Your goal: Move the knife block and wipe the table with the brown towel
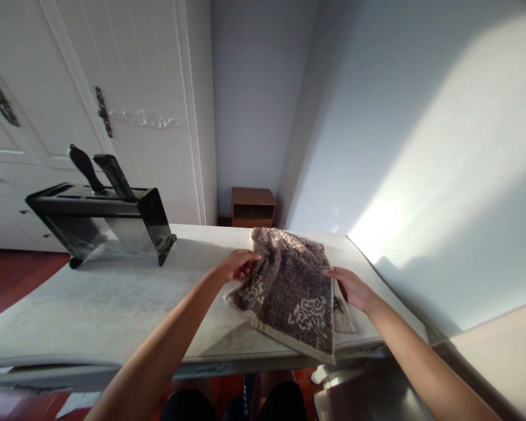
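Person's L hand (240, 266) and R hand (350, 286), well apart, each pinch an opp. side of a pale-patterned brown towel (296, 280); I see it lying on the white table (135, 298), one corner over the front edge. Knife holder (151, 211) w/ 2 blk. handles (115, 175) stands to L.

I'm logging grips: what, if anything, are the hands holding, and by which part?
A towel: the left hand holds it by its left side edge, the right hand by its right.
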Tool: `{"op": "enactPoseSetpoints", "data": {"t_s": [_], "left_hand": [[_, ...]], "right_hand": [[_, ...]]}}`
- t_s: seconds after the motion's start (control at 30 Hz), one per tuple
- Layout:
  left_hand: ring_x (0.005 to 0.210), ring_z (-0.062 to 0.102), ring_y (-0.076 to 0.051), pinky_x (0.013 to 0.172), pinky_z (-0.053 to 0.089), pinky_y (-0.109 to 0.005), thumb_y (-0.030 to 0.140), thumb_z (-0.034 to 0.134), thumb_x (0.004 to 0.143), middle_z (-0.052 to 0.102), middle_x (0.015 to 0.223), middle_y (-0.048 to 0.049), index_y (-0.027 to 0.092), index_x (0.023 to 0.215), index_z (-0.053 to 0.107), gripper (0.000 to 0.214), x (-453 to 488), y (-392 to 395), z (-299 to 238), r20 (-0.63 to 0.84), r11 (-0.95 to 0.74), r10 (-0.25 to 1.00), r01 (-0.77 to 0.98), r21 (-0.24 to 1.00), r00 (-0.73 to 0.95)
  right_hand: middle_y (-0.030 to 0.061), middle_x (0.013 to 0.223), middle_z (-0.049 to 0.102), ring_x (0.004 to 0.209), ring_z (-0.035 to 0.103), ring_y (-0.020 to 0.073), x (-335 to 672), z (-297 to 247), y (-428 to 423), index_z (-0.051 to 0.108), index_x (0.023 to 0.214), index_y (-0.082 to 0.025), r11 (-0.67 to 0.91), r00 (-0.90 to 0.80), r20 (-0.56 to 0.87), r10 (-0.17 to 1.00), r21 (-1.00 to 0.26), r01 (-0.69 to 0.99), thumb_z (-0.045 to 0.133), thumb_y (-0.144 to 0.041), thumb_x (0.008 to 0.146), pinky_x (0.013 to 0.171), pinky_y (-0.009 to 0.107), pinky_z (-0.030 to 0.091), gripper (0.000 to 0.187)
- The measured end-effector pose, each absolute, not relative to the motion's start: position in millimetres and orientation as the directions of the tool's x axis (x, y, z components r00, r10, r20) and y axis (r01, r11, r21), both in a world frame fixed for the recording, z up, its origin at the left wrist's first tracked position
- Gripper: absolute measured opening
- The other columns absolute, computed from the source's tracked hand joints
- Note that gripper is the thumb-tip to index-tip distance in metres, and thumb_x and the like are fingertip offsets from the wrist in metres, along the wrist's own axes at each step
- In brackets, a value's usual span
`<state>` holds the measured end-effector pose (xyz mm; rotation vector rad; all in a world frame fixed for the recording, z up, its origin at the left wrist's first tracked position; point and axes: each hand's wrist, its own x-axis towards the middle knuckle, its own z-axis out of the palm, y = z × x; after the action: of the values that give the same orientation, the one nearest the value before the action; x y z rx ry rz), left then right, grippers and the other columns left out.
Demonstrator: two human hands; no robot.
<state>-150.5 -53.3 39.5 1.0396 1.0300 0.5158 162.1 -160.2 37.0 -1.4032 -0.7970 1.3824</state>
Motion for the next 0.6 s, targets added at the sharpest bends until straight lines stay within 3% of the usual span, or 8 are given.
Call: {"op": "enactPoseSetpoints", "data": {"t_s": [0.07, 0.17, 0.27, 0.47, 0.53, 0.6], "left_hand": [[0.046, 0.044, -0.006, 0.042, 0.030, -0.016, 0.029, 0.072, 0.069, 0.049, 0.055, 0.0064, 0.017, 0.068, 0.051, 0.024, -150, -54, 40, -0.359, 0.340, 0.840, 0.122, 0.933, 0.407], [0.047, 0.042, -0.006, 0.046, 0.031, -0.018, 0.027, 0.070, 0.068, 0.047, 0.051, 0.0074, 0.016, 0.062, 0.052, 0.022, -150, -53, 42, -0.261, 0.231, 0.920, 0.135, 0.964, 0.293], [0.044, 0.042, -0.008, 0.045, 0.030, -0.020, 0.026, 0.065, 0.072, 0.045, 0.047, 0.0078, 0.018, 0.062, 0.048, 0.021, -152, -52, 46, -0.311, 0.293, 0.925, 0.114, 0.949, 0.220], [0.059, 0.062, -0.016, 0.062, 0.051, -0.028, 0.029, 0.061, 0.072, 0.065, 0.063, -0.0022, 0.017, 0.073, 0.057, 0.013, -166, -64, 58, -0.451, 0.476, 0.835, -0.002, 0.879, 0.315], [0.065, 0.066, -0.019, 0.068, 0.054, -0.031, 0.032, 0.066, 0.070, 0.069, 0.070, -0.0058, 0.015, 0.078, 0.061, 0.019, -173, -69, 59, -0.476, 0.527, 0.786, -0.025, 0.849, 0.395], [0.069, 0.067, -0.021, 0.067, 0.054, -0.032, 0.036, 0.071, 0.068, 0.072, 0.076, -0.0071, 0.014, 0.082, 0.065, 0.027, -180, -72, 57, -0.477, 0.521, 0.770, 0.014, 0.853, 0.423]], "right_hand": [[0.0088, 0.088, 0.075, 0.086, 0.071, 0.0259, 158, 41, -163, 0.068, 0.087, -0.017, -0.278, 0.158, -0.287, 0.945, -0.957, -0.081, 0.082, -0.022, 0.058, 0.081, 0.035, 0.055, 0.033], [0.0072, 0.088, 0.076, 0.087, 0.071, 0.0253, 152, 44, -160, 0.066, 0.090, -0.017, -0.247, 0.180, -0.237, 0.955, -0.968, 0.034, 0.083, -0.021, 0.055, 0.082, 0.035, 0.054, 0.039], [0.0062, 0.082, 0.075, 0.082, 0.072, 0.0253, 144, 41, -153, 0.064, 0.084, -0.017, -0.251, 0.189, -0.245, 0.951, -0.968, 0.006, 0.079, -0.022, 0.057, 0.078, 0.036, 0.055, 0.031], [0.0048, 0.070, 0.072, 0.068, 0.070, 0.0257, 138, 24, -142, 0.058, 0.083, -0.019, -0.326, 0.217, -0.354, 0.910, -0.932, -0.155, 0.073, -0.021, 0.055, 0.067, 0.037, 0.056, 0.032], [0.0057, 0.074, 0.072, 0.072, 0.070, 0.0257, 141, 19, -138, 0.058, 0.089, -0.019, -0.302, 0.254, -0.317, 0.914, -0.948, -0.098, 0.073, -0.024, 0.057, 0.069, 0.037, 0.056, 0.036], [0.0072, 0.084, 0.072, 0.080, 0.070, 0.0250, 147, 14, -133, 0.057, 0.099, -0.018, -0.227, 0.336, -0.194, 0.922, -0.972, 0.061, 0.072, -0.027, 0.060, 0.074, 0.037, 0.055, 0.043]]}}
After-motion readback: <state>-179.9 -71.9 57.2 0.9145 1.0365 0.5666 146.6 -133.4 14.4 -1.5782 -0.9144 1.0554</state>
